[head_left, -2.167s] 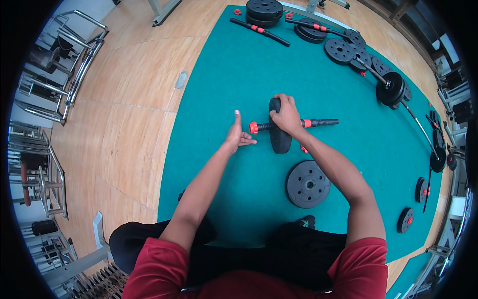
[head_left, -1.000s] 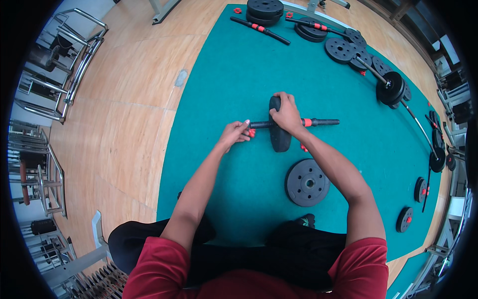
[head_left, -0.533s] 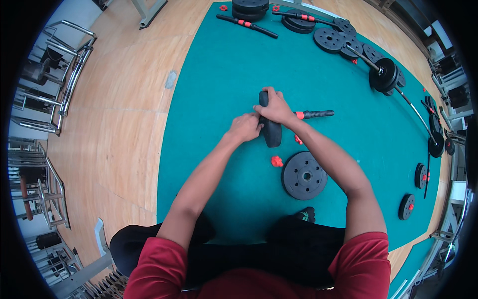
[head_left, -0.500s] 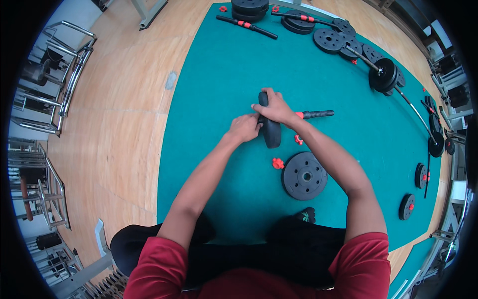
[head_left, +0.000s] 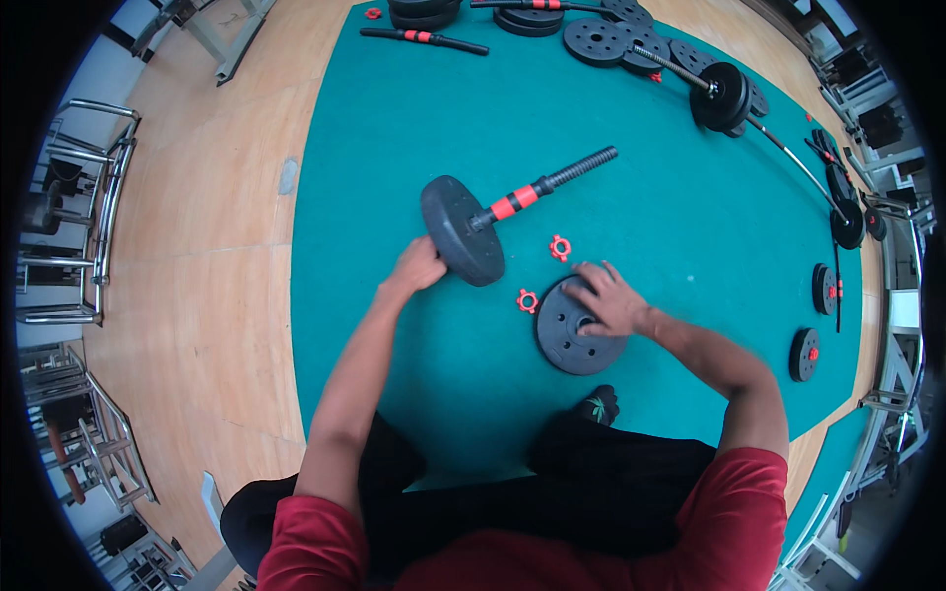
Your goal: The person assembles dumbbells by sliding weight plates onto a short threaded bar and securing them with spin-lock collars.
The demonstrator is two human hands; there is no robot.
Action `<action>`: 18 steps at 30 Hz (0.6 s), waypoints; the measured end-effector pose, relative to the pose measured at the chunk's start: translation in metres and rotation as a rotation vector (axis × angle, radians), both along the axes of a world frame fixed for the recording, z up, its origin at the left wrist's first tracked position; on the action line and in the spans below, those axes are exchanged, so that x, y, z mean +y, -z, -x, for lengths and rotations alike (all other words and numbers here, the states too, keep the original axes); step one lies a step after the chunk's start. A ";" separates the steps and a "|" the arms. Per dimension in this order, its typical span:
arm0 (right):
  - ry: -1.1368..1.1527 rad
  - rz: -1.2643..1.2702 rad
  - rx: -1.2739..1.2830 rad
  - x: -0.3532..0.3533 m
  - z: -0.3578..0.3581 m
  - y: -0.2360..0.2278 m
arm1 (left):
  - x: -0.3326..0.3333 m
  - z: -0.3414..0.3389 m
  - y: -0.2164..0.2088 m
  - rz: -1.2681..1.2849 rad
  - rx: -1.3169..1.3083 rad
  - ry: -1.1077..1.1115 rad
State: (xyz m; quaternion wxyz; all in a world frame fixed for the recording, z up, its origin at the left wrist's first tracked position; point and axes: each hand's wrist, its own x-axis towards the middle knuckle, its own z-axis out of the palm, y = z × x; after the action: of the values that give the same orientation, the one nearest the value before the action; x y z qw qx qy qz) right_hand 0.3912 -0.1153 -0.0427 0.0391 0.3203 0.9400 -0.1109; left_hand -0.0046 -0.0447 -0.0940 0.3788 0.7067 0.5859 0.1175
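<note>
Our two hands are well apart: the right hand (head_left: 611,300) is spread over the far right part of a flat plate (head_left: 570,347), its thumb near the centre hole, and we cannot tell if it presses on it. Left of the flat plate, and farther from us, our left hand (head_left: 422,266) curls at the outer face of a tilted plate (head_left: 455,227) standing on edge; its fingers go out of sight there, so we cannot tell what they clamp on. That tilted plate sits around one end of a short bar (head_left: 514,203), black with red bands, whose other, ribbed end is bare and points beyond the flat plate. We see a first red nut (head_left: 528,301) just left of the flat plate, and a second red nut (head_left: 560,247) just beyond it. All this is over a green mat (head_left: 394,128). Well beyond the flat plate, to the right, lies a loaded barbell (head_left: 724,97); to its near side is our shoe (head_left: 599,405)
</note>
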 end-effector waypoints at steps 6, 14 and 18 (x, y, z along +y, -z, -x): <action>-0.202 0.124 -0.206 -0.085 0.021 0.011 | -0.013 0.001 0.008 -0.109 -0.148 -0.004; -0.279 0.059 -0.230 -0.053 -0.024 0.018 | -0.007 0.002 0.004 -0.057 -0.058 -0.008; -0.249 0.011 -0.189 -0.011 -0.053 0.025 | -0.007 0.002 0.003 -0.119 -0.101 0.002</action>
State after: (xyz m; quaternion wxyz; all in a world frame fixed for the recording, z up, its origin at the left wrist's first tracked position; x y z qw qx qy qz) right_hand 0.4442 -0.1261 -0.0678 0.1426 0.2103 0.9639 -0.0799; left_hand -0.0061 -0.0519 -0.0970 0.3652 0.7218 0.5573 0.1875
